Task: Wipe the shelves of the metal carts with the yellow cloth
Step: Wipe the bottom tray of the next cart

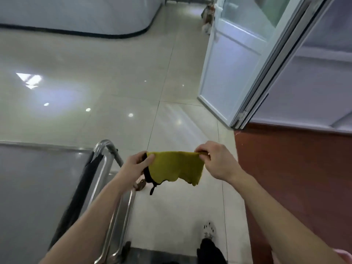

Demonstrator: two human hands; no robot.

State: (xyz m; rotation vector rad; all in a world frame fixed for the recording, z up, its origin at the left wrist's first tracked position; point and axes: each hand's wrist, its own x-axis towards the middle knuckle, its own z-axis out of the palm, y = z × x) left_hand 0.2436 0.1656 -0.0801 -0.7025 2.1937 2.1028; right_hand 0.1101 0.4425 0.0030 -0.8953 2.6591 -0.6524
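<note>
Head view: left hand [137,164] and right hand [213,159] fingers pinch the yellow cloth [174,166], stretched between them.

Glossy pale tile floor [114,60] shows light reflections [28,80] (brightest at left). A white glazed door [234,60] stands open beside a red-brown wall [295,178]. A curved white counter [76,14] sits far back.

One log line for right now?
left hand: grips yellow cloth corner | right hand: pinches other corner | yellow cloth: stretched in air, right of metal cart | wiping: not begun
</note>
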